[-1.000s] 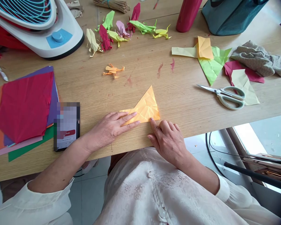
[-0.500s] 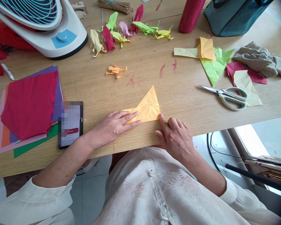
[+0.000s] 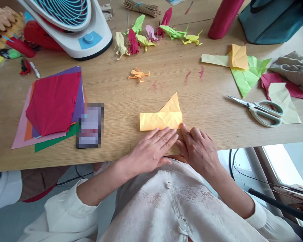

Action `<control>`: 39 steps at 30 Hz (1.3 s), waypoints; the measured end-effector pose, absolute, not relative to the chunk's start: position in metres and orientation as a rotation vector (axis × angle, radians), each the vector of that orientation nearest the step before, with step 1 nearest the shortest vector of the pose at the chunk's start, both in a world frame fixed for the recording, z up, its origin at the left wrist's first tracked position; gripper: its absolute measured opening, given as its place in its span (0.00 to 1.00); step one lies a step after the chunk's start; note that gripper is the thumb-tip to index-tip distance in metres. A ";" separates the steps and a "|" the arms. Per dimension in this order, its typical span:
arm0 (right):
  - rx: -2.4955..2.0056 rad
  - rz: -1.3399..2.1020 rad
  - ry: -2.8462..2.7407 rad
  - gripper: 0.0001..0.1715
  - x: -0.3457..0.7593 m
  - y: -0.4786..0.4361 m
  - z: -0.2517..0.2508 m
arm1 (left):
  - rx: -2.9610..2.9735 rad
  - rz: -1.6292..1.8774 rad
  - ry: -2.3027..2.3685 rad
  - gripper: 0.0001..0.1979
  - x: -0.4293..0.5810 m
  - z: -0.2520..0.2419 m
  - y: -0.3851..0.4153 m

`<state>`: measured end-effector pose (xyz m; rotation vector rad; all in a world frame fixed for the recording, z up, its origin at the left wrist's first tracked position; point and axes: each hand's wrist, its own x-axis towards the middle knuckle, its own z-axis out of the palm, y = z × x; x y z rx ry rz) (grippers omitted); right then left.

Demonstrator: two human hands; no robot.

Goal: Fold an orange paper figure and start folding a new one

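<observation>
A folded yellow-orange paper (image 3: 161, 120) lies near the table's front edge, with a straight band along its front and a pointed flap rising at its right. My left hand (image 3: 153, 148) is spread flat, palm down, its fingertips at the paper's lower edge. At the paper's lower right corner rests the index fingertip of my right hand (image 3: 198, 146); its thumb is apart and the other fingers are bent. Neither hand grips anything. Behind the paper sits a small orange folded figure (image 3: 139, 74).
On the left are stacked coloured sheets (image 3: 54, 101), a phone (image 3: 89, 126) and a white fan (image 3: 91, 40). Several folded figures (image 3: 146, 40) stand at the back. Scissors (image 3: 265, 112), paper pieces (image 3: 249, 72), a red bottle (image 3: 224, 18) and a bag (image 3: 272, 23) are on the right.
My left hand has slid off the paper's left part toward its front edge, fingers now spread wider. The band's whole left end shows. The view has shifted left; my right fingertip stays at the corner.
</observation>
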<state>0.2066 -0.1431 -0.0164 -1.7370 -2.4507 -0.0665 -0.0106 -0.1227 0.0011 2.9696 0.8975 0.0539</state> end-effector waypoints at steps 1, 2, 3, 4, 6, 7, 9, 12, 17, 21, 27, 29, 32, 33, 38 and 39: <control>-1.740 -0.072 -2.448 0.30 0.207 -0.143 -0.016 | 2.958 0.049 0.917 0.42 -0.005 -0.001 -0.126; -1.742 -0.079 -2.447 0.30 0.207 -0.142 -0.016 | 2.946 0.028 0.933 0.44 -0.001 -0.002 -0.129; -1.742 -0.086 -2.450 0.29 0.207 -0.142 -0.015 | 2.937 0.018 0.954 0.45 0.002 -0.004 -0.130; -1.740 -0.091 -2.455 0.28 0.207 -0.142 -0.015 | 2.925 -0.005 0.976 0.46 0.005 -0.005 -0.131; -1.727 -0.091 -2.468 0.28 0.207 -0.142 -0.015 | 2.910 -0.033 0.997 0.47 0.006 -0.007 -0.131; -1.723 -0.089 -2.471 0.28 0.207 -0.142 -0.015 | 2.907 -0.038 1.000 0.48 0.006 -0.007 -0.130; -1.723 -0.091 -2.476 0.28 0.208 -0.142 -0.015 | 2.910 -0.020 0.993 0.48 0.006 -0.009 -0.129; -1.724 -0.109 -2.481 0.29 0.208 -0.142 -0.015 | 2.917 0.036 0.982 0.45 0.005 -0.009 -0.127; -1.719 -0.124 -2.482 0.28 0.209 -0.141 -0.015 | 2.888 0.085 1.015 0.41 0.006 -0.011 -0.126; -1.720 -0.141 -2.485 0.28 0.209 -0.142 -0.015 | 2.869 0.060 1.067 0.42 0.008 -0.011 -0.131; -1.719 -0.150 -2.493 0.27 0.208 -0.141 -0.012 | 2.857 0.028 1.116 0.41 0.012 -0.008 -0.135; -1.707 -0.140 -2.489 0.27 0.209 -0.141 -0.011 | 2.851 0.025 1.119 0.41 0.012 -0.008 -0.135; -1.652 -0.138 -2.497 0.26 0.212 -0.140 -0.011 | 2.847 0.038 1.113 0.41 0.012 -0.010 -0.135; -1.633 -0.139 -2.504 0.26 0.213 -0.140 -0.012 | 2.846 0.042 1.111 0.41 0.012 -0.011 -0.135; -1.603 -0.141 -2.525 0.26 0.216 -0.140 -0.014 | 2.841 0.015 1.123 0.41 0.012 -0.010 -0.136; -1.599 -0.149 -2.527 0.27 0.217 -0.140 -0.015 | 2.837 0.002 1.129 0.41 0.012 -0.009 -0.136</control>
